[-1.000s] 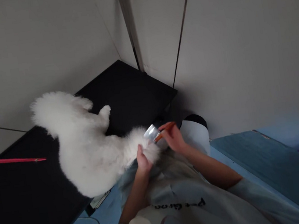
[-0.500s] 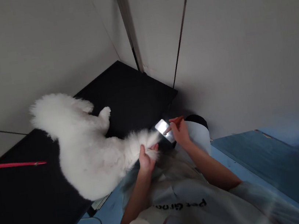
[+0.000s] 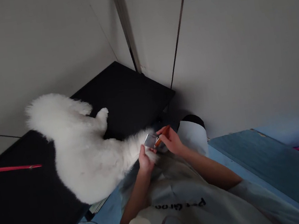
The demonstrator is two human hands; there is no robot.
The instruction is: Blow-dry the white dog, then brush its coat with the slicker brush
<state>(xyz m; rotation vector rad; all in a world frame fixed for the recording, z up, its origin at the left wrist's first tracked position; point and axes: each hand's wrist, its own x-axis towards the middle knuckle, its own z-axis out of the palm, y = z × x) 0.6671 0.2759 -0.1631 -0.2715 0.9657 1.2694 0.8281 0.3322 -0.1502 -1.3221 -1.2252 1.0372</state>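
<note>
A fluffy white dog (image 3: 86,161) lies on the black grooming table (image 3: 124,93), one furry leg stretched towards me. My left hand (image 3: 145,161) is closed round the end of that leg, thumb uppermost. In my right hand (image 3: 173,141) is a slicker brush (image 3: 151,140) with a flat silvery head and an orange-brown handle. The brush head lies over the leg's fur, just above my left thumb. Its pins are turned out of sight, and the paw is mostly hidden by fur and fingers.
A red strap (image 3: 9,168) reaches in from the left above the table. Beside the table's right end stands a white bin (image 3: 194,135) with a black top. Grey walls (image 3: 240,47) border the table. A blue-green board (image 3: 259,163) lies at the right.
My right hand has moved left and slightly down, bringing the brush from beyond the leg onto its fur. The brush head has tilted and lost its bright glare. My left hand keeps its hold.
</note>
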